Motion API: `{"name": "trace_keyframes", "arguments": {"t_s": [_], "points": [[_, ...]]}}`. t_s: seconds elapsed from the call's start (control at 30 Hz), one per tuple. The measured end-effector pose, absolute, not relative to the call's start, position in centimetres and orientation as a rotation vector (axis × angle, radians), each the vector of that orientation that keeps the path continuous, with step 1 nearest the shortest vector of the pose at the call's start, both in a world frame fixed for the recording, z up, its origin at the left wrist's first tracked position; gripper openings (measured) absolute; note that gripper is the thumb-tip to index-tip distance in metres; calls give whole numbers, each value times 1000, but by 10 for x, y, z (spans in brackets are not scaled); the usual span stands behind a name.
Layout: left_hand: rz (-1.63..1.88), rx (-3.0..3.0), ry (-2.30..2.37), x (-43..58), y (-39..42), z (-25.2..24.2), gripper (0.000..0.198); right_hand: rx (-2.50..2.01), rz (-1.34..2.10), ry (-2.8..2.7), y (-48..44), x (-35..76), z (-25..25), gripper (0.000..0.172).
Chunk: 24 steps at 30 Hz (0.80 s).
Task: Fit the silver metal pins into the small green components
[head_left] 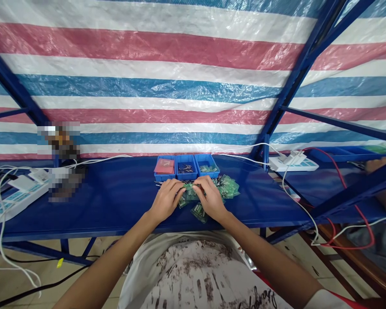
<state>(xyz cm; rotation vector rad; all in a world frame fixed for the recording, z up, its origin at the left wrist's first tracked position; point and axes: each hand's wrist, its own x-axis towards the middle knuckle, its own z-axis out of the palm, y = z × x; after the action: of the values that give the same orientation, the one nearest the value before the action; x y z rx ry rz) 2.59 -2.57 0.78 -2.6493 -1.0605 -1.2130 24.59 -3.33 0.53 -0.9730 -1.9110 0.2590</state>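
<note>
- Left hand (167, 199) and right hand (211, 197), fingertips nearly closed, seemingly pinched a small thin green piece (188, 187), material unclear, between them
- Probably light, stiff and fragile; its edges looked the safest hold

Fairly bright, diffuse light gives the blue desk (122, 195) a soft sheen, while white glare flecks the wrinkled striped sheet (167, 45) beyond its back edge. Wide-angle distortion stretches the outer areas. At the desk's left, by the back edge, coarse pixel blocks (64, 161) hide detail; small green packets (230, 187) nearer the front edge look slightly soft.
</note>
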Motion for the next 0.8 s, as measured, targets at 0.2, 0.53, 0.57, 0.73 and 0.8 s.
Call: {"name": "trace_keyframes", "arguments": {"t_s": [0.2,0.53,0.57,0.73,0.8], "points": [[-1262,-2669,-1133,26,-28,7,34,-1040,361,-1867,-33,246,0,19],[-1169,-2667,-1097,26,-25,6,38,-968,309,-1917,-32,247,1,21],[-1169,-2657,-1099,26,-25,6,38,-967,312,-1921,-33,247,1,21],[-1178,-2623,-1082,24,-24,6,34,-966,333,-1939,-33,248,0,23],[-1169,-2619,-1081,24,-24,6,29,-961,336,-1935,-33,248,1,25]]}}
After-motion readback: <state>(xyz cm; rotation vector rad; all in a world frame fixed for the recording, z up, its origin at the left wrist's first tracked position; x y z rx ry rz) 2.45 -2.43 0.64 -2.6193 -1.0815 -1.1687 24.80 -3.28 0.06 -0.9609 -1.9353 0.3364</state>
